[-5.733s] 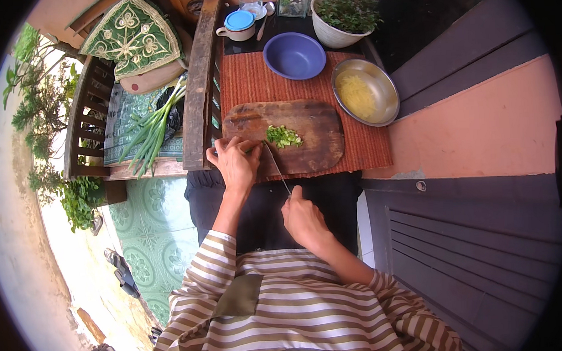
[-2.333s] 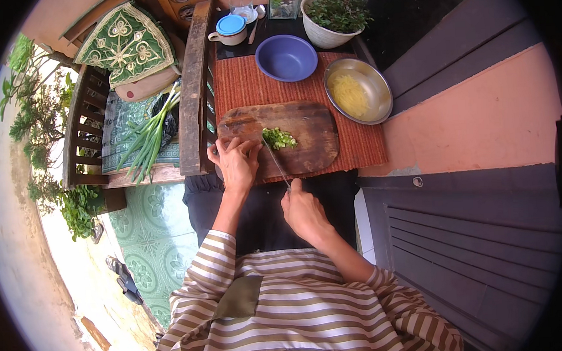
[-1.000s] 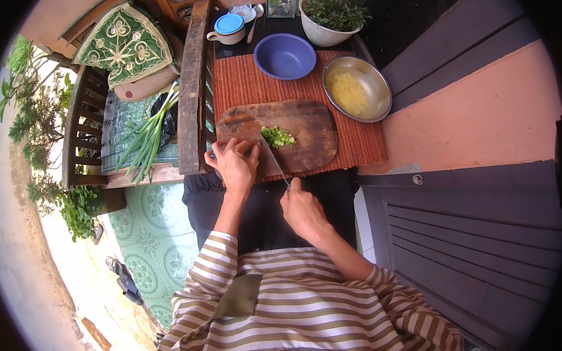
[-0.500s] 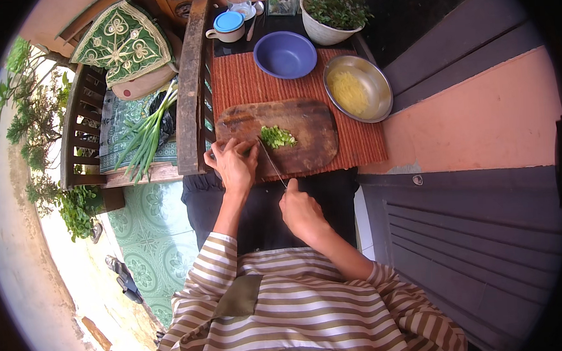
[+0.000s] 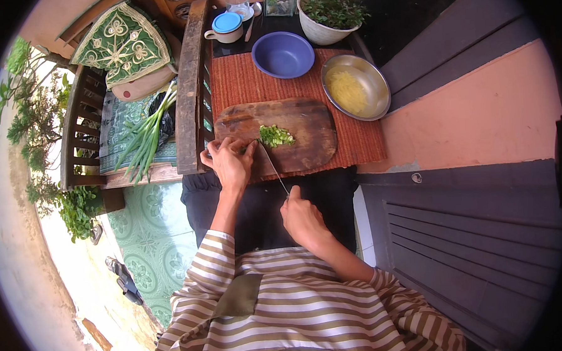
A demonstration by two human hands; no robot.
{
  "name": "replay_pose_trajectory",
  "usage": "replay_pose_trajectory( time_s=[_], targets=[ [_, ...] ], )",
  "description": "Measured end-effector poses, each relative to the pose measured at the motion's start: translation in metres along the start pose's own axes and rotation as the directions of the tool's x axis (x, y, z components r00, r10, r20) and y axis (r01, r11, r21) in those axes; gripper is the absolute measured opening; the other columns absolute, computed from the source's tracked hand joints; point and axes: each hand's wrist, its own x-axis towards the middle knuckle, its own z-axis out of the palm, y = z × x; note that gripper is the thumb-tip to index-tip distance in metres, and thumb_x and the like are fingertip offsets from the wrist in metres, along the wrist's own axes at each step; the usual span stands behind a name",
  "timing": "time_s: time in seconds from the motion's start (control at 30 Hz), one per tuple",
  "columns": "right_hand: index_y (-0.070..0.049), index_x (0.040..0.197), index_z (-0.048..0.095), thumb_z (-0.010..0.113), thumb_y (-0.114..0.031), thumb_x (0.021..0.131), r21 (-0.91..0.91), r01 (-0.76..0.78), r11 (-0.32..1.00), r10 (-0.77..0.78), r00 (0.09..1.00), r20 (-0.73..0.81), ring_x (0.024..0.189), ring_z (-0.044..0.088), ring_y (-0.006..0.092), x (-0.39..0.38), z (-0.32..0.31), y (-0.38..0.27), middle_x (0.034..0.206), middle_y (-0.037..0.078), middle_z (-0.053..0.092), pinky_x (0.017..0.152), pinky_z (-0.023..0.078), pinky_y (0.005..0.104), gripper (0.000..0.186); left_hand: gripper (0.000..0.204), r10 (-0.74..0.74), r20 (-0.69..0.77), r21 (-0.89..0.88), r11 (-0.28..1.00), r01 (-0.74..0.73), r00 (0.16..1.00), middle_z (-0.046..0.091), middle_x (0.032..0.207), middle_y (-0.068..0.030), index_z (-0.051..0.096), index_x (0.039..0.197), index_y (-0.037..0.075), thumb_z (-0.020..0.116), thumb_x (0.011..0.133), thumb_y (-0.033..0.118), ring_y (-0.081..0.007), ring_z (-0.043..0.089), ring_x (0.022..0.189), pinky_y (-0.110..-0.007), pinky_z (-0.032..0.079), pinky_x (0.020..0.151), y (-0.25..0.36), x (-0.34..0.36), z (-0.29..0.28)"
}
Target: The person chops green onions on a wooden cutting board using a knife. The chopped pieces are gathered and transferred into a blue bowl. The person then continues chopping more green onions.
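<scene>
The right hand (image 5: pixel 303 220) grips a knife (image 5: pixel 273 166). Small bright-green chopped pieces (image 5: pixel 276 135) lie heaped beside the left hand (image 5: pixel 232 165), whose hold I cannot tell.

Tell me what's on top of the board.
Chopped greens lie on the board, and the knife slants over its near edge. The left hand covers the near left corner; what lies beneath it cannot be made out.

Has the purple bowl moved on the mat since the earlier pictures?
No. The purple bowl sits in the same place against the orange mat, at its far edge; the whole view has shifted slightly, mat included.
</scene>
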Motion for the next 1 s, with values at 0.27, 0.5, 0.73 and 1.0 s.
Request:
replay_pose_trajectory(
  time_s=[0.27, 0.5, 0.73, 1.0],
  targets=[
    [0.007, 0.106, 0.044, 0.053, -0.018, 0.098, 0.061, 0.049, 0.997, -0.045, 0.997, -0.069, 0.079, 0.066, 0.0512, 0.013, -0.008, 0.001, 0.082, 0.033, 0.066, 0.072, 0.053, 0.0571, 0.027, 0.017, 0.081, -0.031, 0.033, 0.996, -0.080, 0.996, 0.069, 0.100, 0.0023, 0.081, 0.093, 0.019, 0.075, 0.082, 0.032, -0.0290, 0.050, 0.116, -0.053, 0.021, 0.106, 0.006, -0.008, -0.003],
    [0.007, 0.108, 0.045, 0.050, -0.018, 0.099, 0.011, 0.062, 0.998, -0.062, 0.997, -0.053, 0.078, 0.067, 0.0509, 0.009, -0.014, -0.007, 0.081, 0.032, 0.067, 0.072, 0.054, 0.0568, 0.027, 0.017, 0.059, -0.013, 0.066, 0.996, -0.058, 0.998, 0.070, 0.102, 0.0045, 0.081, 0.092, 0.020, 0.076, 0.082, 0.034, -0.0288, 0.050, 0.118, -0.050, 0.021, 0.107, 0.006, -0.005, -0.004],
    [0.007, 0.109, 0.046, 0.051, -0.018, 0.099, -0.079, -0.006, 0.997, 0.004, 0.999, -0.033, 0.079, 0.068, 0.0489, 0.014, -0.006, -0.007, 0.081, 0.032, 0.067, 0.072, 0.055, 0.0560, 0.027, 0.017, 0.085, -0.012, 0.032, 0.996, -0.084, 0.996, 0.069, 0.099, 0.0022, 0.081, 0.091, 0.017, 0.077, 0.080, 0.030, -0.0298, 0.050, 0.116, -0.055, 0.020, 0.107, 0.005, -0.004, -0.005],
    [0.005, 0.111, 0.046, 0.052, -0.018, 0.099, -0.116, -0.012, 0.993, 0.011, 1.000, -0.011, 0.080, 0.069, 0.0479, 0.027, 0.011, -0.005, 0.083, 0.030, 0.068, 0.072, 0.056, 0.0547, 0.027, 0.018, 0.063, -0.020, 0.041, 0.997, -0.062, 0.998, 0.070, 0.099, 0.0023, 0.080, 0.092, 0.018, 0.078, 0.080, 0.031, -0.0291, 0.050, 0.117, -0.051, 0.022, 0.106, 0.004, -0.005, -0.002]
  ],
)
